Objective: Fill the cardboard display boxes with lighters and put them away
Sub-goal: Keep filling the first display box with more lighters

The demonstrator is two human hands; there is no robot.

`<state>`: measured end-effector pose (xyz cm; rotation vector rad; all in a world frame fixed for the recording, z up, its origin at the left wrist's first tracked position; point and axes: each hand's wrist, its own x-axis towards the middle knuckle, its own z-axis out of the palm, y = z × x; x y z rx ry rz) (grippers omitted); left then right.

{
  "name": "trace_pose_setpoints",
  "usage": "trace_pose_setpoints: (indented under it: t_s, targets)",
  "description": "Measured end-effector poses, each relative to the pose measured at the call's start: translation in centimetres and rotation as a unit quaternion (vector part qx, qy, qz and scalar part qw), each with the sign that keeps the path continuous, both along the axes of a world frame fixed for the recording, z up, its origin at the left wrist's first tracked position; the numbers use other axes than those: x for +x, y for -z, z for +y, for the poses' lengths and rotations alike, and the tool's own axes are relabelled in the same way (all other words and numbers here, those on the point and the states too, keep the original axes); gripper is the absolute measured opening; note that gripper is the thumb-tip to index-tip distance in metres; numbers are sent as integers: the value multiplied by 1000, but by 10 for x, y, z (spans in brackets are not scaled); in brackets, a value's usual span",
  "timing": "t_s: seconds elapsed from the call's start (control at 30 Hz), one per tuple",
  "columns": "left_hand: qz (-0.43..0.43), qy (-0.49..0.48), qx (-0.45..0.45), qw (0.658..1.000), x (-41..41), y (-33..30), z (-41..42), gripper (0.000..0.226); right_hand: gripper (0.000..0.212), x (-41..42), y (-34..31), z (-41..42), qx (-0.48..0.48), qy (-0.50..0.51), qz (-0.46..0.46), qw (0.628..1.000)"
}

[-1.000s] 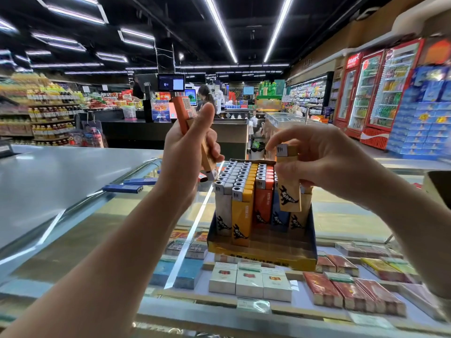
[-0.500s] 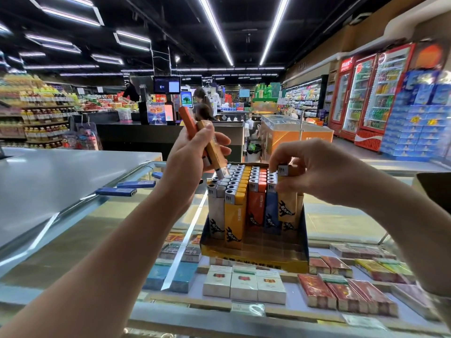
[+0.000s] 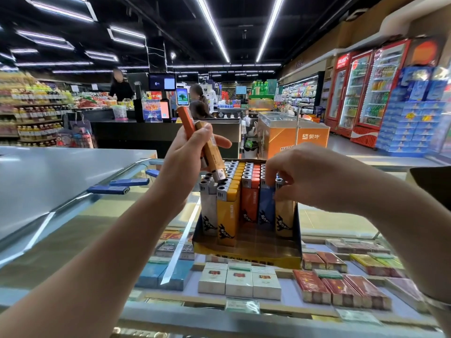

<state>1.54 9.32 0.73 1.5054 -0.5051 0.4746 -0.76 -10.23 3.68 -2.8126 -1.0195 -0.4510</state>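
Since a moment ago you are pushing the tan lighter [image 3: 284, 211] fully down into the rightmost row, where before it was standing proud of the others. Your right hand [image 3: 305, 178] is curling its fingertips onto the lighter's metal cap, pinching it. Beneath the glass counter [image 3: 102, 215], white, blue and red cigarette packs [image 3: 239, 280] are lying in rows; their print is too small to read. On the glass, the yellow-fronted cardboard display box [image 3: 246, 257] is holding upright rows of grey, yellow, orange and blue lighters, each bearing a black kangaroo and slanted lettering I cannot make out. Your left hand [image 3: 188, 154] is gripping an orange lighter [image 3: 186, 123] and a tan one, tilted, caps down above the box. Two blue lighters [image 3: 117, 186] are lying left. Farther off, an orange chest freezer [image 3: 292, 135] is showing white Chinese characters.
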Motion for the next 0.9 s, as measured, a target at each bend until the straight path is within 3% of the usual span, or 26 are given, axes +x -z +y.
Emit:
trace_pose_setpoints:
  t_s: [0.17,0.33,0.5,0.67,0.9]
  targets:
    - [0,-28,7,1000,-1,-1,0,12,13,-3,2,4,-55,31,-26,998]
    - [12,-7,-6,1000,-2,-1,0,14,13,-3,2,0,-47,27,-17,998]
    - [17,25,-23,999,-2,-2,0,10,24,2,2,-2,83,-12,-80,993]
    - [19,68,-54,996,-4,-3,0,19,16,5,3,4,228,-59,-89,968]
    - [-4,74,-34,997,-7,-3,-1,32,38,10,11,10,261,-88,-28,961]
